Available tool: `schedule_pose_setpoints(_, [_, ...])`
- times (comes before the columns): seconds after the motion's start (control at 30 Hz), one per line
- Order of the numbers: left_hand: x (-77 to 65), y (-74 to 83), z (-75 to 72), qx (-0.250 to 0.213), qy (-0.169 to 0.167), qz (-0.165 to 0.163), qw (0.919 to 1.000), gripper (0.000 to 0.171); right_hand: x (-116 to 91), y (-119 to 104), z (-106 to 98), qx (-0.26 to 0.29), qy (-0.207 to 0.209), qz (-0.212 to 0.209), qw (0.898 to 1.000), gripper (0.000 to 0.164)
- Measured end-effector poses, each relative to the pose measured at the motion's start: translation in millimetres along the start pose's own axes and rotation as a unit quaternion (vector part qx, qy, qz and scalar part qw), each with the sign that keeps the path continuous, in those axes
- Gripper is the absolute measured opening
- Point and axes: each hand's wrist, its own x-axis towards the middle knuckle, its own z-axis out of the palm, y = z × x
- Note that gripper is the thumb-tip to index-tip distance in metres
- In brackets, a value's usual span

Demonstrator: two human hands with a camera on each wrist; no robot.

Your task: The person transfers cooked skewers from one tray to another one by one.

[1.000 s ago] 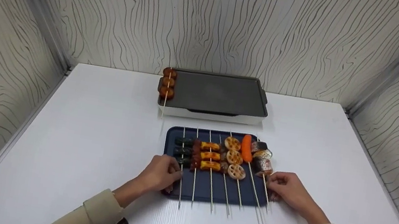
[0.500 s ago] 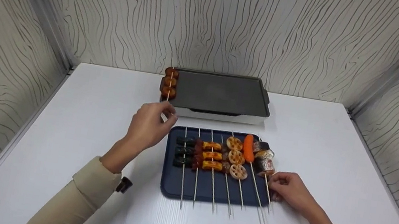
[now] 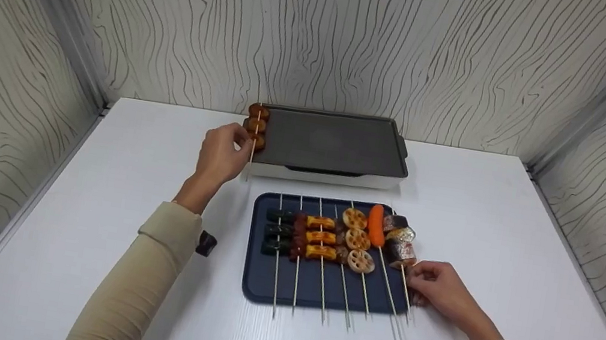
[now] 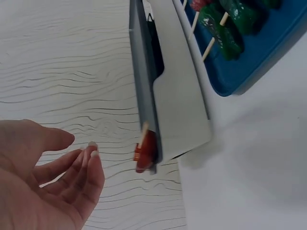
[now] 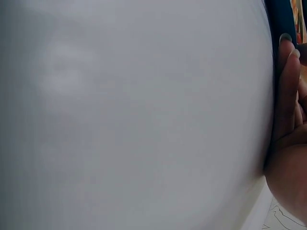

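My left hand (image 3: 222,154) is at the near left corner of a grey griddle (image 3: 338,142). Its fingertips come right beside a skewer of brown round slices (image 3: 257,125) lying along the griddle's left edge. In the left wrist view its fingers are loosely bent, a small gap short of those slices (image 4: 148,152), with nothing between them. At the right side of a dark blue tray (image 3: 262,280), my right hand (image 3: 442,289) grips the tray edge, close to a skewer of fish pieces (image 3: 402,251). The right wrist view shows fingers (image 5: 288,96) along the tray's side.
Several more skewers lie side by side on the tray: dark green pieces (image 3: 278,230), red ones, yellow ones (image 3: 320,237), lotus root slices (image 3: 357,239) and an orange sausage (image 3: 376,224). Their sticks overhang the near edge. A patterned wall (image 3: 323,39) stands behind the griddle.
My left hand has left the tray's left side and gone up to the skewer at the griddle's left edge. The right hand stays at the tray.
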Motion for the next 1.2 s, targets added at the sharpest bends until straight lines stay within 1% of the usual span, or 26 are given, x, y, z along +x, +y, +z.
schedule_pose_setpoints(0.1, [6.5,-5.9,7.3,-0.004,-0.019,-0.026,0.9995,0.020,-0.5,0.3,0.4,-0.003,0.001,-0.002,1.000,0.016])
schedule_pose_setpoints(0.17, [10.7,-8.1,10.9,-0.003,-0.037,-0.047,0.9982,0.022,-0.9,0.7,0.9,-0.005,0.002,-0.002,1.000,0.016])
schedule_pose_setpoints(0.3, [18.2,-14.7,15.7,-0.001,-0.077,-0.087,0.9933,0.028,-1.1,1.7,2.9,-0.003,-0.001,-0.001,1.000,0.015])
schedule_pose_setpoints(0.43, [22.5,-24.6,18.6,-0.012,-0.109,-0.114,0.9874,0.029,-1.6,2.6,4.5,0.000,-0.001,-0.001,1.000,0.014])
schedule_pose_setpoints(0.5, [22.7,-29.5,19.5,-0.036,-0.121,-0.128,0.9837,0.028,-1.1,3.3,4.4,0.004,-0.002,-0.006,1.000,0.014])
schedule_pose_setpoints(0.57, [22.3,-33.7,20.0,-0.071,-0.129,-0.141,0.9789,0.027,-0.7,3.5,3.8,0.006,-0.004,-0.011,1.000,0.014])
schedule_pose_setpoints(0.67, [21.6,-38.2,20.9,-0.135,-0.139,-0.156,0.9686,0.026,-0.1,3.7,2.5,0.004,-0.004,-0.016,1.000,0.014])
schedule_pose_setpoints(0.8, [20.7,-39.8,21.9,-0.188,-0.161,-0.156,0.9563,0.027,-0.1,2.8,2.0,0.001,0.000,-0.008,1.000,0.014])
schedule_pose_setpoints(0.9, [20.0,-39.9,23.2,-0.204,-0.180,-0.147,0.9509,0.028,-0.4,2.6,2.3,-0.004,0.001,-0.008,1.000,0.014])
schedule_pose_setpoints(0.97, [19.0,-39.9,23.4,-0.206,-0.186,-0.137,0.9509,0.028,-0.4,2.2,2.9,-0.006,0.003,-0.006,1.000,0.015])
schedule_pose_setpoints(1.03, [17.6,-39.6,22.2,-0.205,-0.185,-0.126,0.9528,0.027,-0.2,2.3,2.9,-0.011,0.000,-0.009,1.000,0.016])
schedule_pose_setpoints(1.2, [9.9,-33.3,14.4,-0.204,-0.174,-0.099,0.9582,0.026,-1.3,1.6,1.3,-0.022,0.002,-0.009,1.000,0.016])
